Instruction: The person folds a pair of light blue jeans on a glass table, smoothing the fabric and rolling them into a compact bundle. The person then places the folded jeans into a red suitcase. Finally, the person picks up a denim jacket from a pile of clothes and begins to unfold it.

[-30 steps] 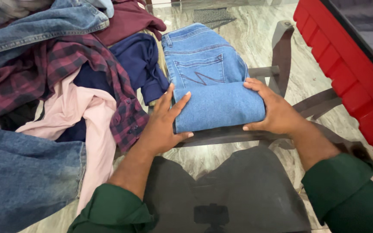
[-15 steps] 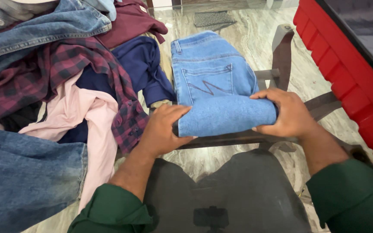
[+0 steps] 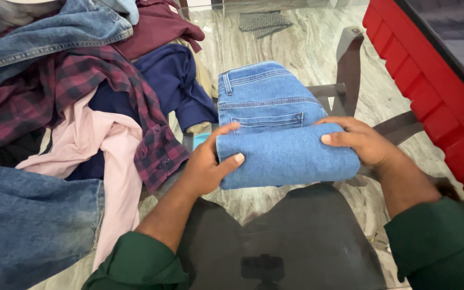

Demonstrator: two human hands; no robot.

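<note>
Denim jeans (image 3: 275,129) roll gripped between both hands (thumbs forward).

A home, seemingly a living room: worn clothes (image 3: 81,107) are lying heaped on a glass-topped desk (image 3: 307,48) left of the fingers, marble floor (image 3: 275,43) showing through, red sofa (image 3: 436,107) standing right.

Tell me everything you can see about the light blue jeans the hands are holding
The light blue jeans look like mid-weight denim with orange-tan stitching, a waistband with a belt loop, and a back pocket partly showing. They lie on the glass table, waist end away from the person, and the near end is rolled or folded into a thick bundle. The left hand grips the bundle's left end, thumb across its front; the right hand presses its fingers on the right end. A navy garment lies just beside them.
</note>
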